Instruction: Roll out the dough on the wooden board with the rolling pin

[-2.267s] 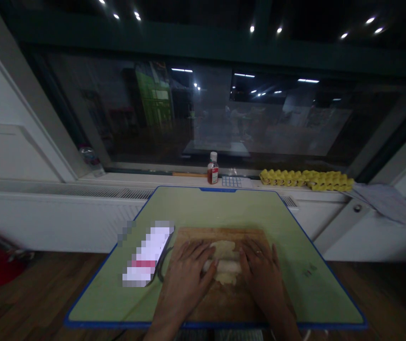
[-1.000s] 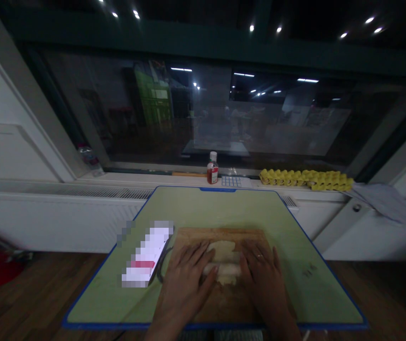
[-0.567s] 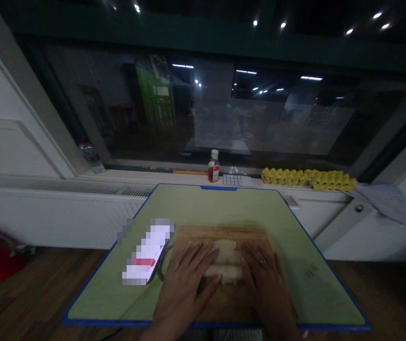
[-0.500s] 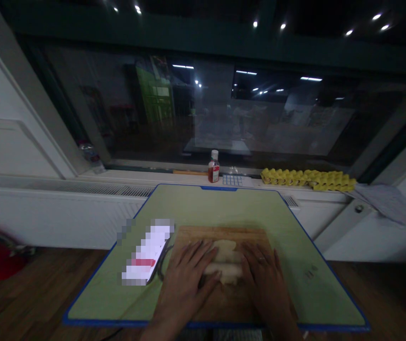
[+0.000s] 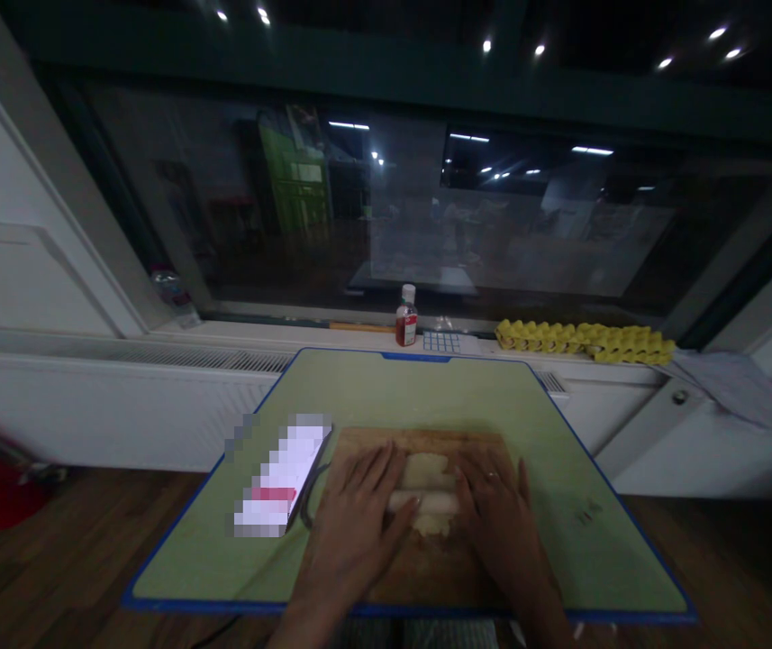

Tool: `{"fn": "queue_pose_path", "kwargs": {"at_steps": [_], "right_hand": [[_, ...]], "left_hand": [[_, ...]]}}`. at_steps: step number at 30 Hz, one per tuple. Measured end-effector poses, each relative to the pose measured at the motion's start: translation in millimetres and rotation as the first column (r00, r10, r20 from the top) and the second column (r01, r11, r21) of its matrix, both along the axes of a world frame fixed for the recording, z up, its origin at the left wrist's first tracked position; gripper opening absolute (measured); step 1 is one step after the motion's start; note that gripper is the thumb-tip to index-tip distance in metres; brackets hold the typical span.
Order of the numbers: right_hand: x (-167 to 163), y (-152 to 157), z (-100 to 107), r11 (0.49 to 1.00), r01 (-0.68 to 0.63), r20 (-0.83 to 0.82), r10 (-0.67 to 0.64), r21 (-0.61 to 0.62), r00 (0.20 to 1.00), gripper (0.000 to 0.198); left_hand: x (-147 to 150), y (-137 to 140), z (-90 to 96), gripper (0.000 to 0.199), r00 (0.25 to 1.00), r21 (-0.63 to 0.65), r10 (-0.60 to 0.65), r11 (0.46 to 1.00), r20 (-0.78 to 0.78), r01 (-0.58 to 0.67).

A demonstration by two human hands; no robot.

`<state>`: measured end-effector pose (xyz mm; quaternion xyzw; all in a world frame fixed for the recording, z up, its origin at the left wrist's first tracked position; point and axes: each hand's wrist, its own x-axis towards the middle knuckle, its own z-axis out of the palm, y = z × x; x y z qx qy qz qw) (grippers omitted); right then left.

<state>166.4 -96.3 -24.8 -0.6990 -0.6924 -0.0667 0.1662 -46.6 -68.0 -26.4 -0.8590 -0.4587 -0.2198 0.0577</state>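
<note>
A pale rolling pin (image 5: pixel 436 502) lies crosswise on a flattened piece of dough (image 5: pixel 426 469), which rests on a wooden cutting board (image 5: pixel 419 577). My left hand (image 5: pixel 365 505) lies flat over the pin's left end, fingers stretched forward and the thumb along the pin. Over the right end lies my right hand (image 5: pixel 499 514), its fingers also extended and a little apart. Both palms hide the ends of the pin. Dough shows in front of the pin and behind it, between the hands.
A phone (image 5: pixel 284 478) with a lit, blurred screen lies left of the board on the green folding table (image 5: pixel 392 388). Along the windowsill stand a small bottle (image 5: pixel 406 317), a yellow egg tray (image 5: pixel 585 342) and a plastic bottle (image 5: pixel 175 293). A grey cloth (image 5: pixel 743 383) hangs at right.
Both hands and the rolling pin have shifted slightly forward over the dough, away from me. The phone and the windowsill things stay in place.
</note>
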Motion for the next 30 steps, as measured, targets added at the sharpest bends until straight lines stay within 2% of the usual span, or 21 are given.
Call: {"fn": "queue_pose_path", "kwargs": {"at_steps": [6,10,14,17,22,25,30], "right_hand": [[5,-29,-25,0.992,-0.068,0.019,0.066,0.104,0.998,0.041],[8,-32,-32,0.985,-0.098,0.025,0.095,0.142,0.995,0.041],[5,-17,-23,0.989,-0.074,0.018,0.072,0.125,0.997,0.04],[0,0,-10,0.995,-0.009,0.006,0.009,0.102,1.0,0.038],[-5,13,1,0.997,0.03,0.027,-0.032,0.075,0.999,0.037],[-4,4,-7,0.994,0.038,0.006,-0.038,0.102,0.999,0.037],[3,-27,-32,0.981,-0.071,0.053,0.063,0.181,0.997,0.04]], "left_hand": [[-11,-31,-6.6,0.064,0.999,0.11,-0.046,0.993,0.001,0.046],[-15,-35,-8.3,0.067,0.997,0.121,-0.07,0.99,-0.03,0.073],[-13,-17,-6.4,0.064,0.997,0.057,-0.079,0.995,-0.023,0.08],[-7,1,-3.0,0.061,0.998,0.012,-0.057,0.998,-0.021,0.057],[-1,15,-0.5,0.059,0.999,-0.002,0.007,1.0,-0.041,-0.007],[-2,4,-3.5,0.059,0.998,0.037,0.007,0.999,-0.066,-0.005],[-11,-32,-11.5,0.063,0.997,0.166,-0.013,0.986,-0.078,0.026]]}}
